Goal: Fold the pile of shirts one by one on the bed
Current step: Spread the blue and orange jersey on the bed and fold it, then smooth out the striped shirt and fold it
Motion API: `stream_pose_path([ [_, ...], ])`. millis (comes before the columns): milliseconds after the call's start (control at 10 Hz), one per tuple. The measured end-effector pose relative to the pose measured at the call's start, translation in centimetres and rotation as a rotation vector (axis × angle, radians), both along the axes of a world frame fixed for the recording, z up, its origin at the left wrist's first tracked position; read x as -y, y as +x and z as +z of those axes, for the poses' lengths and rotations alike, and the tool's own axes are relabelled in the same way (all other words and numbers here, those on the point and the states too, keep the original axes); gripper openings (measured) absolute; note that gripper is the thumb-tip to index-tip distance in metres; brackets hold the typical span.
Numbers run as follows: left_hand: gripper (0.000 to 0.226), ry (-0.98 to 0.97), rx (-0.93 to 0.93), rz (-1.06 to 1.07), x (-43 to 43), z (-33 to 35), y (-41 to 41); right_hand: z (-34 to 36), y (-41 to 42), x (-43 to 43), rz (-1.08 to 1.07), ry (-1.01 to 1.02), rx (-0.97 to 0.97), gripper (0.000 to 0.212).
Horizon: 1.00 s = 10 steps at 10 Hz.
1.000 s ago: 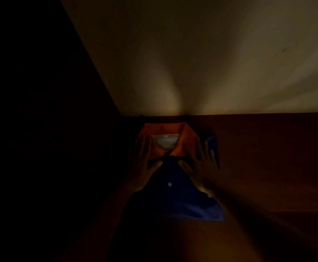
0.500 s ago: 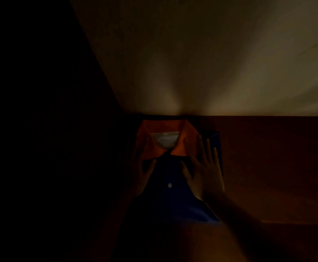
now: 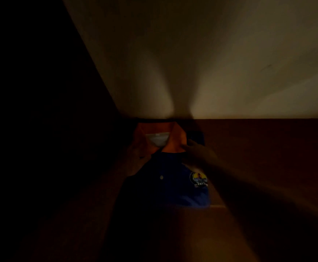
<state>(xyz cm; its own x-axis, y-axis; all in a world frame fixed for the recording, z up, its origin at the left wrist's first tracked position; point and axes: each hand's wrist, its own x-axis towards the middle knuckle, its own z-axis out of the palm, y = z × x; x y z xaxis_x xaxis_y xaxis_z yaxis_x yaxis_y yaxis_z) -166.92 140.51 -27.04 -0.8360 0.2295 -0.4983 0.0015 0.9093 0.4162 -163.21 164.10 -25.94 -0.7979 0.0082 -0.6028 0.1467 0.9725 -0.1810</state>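
I am seeing a pale wall (image 3: 211, 63) standing behind the reddish bed (image 3: 267, 157), where the blue shirt (image 3: 173, 188) is lying flat. The right hand (image 3: 199, 152) is touching its orange collar (image 3: 175, 137) with fingers outstretched. The left hand (image 3: 135, 159) is lying on the collar's other side, and it is too dark to tell how its fingers are lying.

text: none readable | shirt (image 3: 175, 188) badge (image 3: 198, 179): lettering too blurred | collar label (image 3: 157, 139): white, print too dim
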Motion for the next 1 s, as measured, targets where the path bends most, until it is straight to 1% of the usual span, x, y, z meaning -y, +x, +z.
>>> stream_pose_path([
  [100, 0.066, -0.209, 0.146, -0.008, -1.8, 5.2, -0.8, 4.8, -0.6, 0.0, -0.026, 0.056, 0.167, 0.041],
  [200, 0.051, -0.295, 0.343, -0.153, -4.2, 10.5, -0.4, 9.9, -1.1, -0.1, -0.079, 0.039, 0.246, 0.043],
  [300, 0.046, -0.367, 0.450, -0.228, -6.8, 18.3, 0.3, 15.7, 0.2, -0.5, -0.244, -0.101, 0.235, 0.040],
  [400, 0.042, -0.346, 0.272, -0.228, -8.6, 24.2, 2.1, 22.5, 2.6, -1.9, -0.217, -0.032, 0.172, 0.019],
  [500, 0.044, -0.295, 0.210, -0.213, -9.7, 29.1, 5.4, 28.0, 5.4, -3.6, -0.225, 0.006, 0.138, 0.025],
  [600, 0.041, -0.209, 0.236, -0.095, -10.3, 33.2, 9.6, 32.5, 9.9, -5.1, -0.232, 0.020, 0.145, 0.024],
  [700, 0.046, -0.263, 0.319, -0.088, -11.1, 36.7, 15.8, 36.3, 16.1, -5.9, -0.203, 0.018, 0.127, 0.027],
  [800, 0.055, -0.302, 0.382, -0.097, -11.7, 39.8, 23.1, 40.2, 23.0, -6.2, -0.128, 0.036, 0.151, 0.028],
  [900, 0.053, -0.267, 0.362, -0.072, -11.3, 42.9, 29.5, 44.1, 28.7, -6.1, -0.057, 0.041, 0.118, 0.027],
  [1000, 0.044, -0.259, 0.260, -0.029, -9.7, 45.8, 34.4, 47.8, 33.0, -5.6, -0.026, 0.018, 0.085, 0.028],
])
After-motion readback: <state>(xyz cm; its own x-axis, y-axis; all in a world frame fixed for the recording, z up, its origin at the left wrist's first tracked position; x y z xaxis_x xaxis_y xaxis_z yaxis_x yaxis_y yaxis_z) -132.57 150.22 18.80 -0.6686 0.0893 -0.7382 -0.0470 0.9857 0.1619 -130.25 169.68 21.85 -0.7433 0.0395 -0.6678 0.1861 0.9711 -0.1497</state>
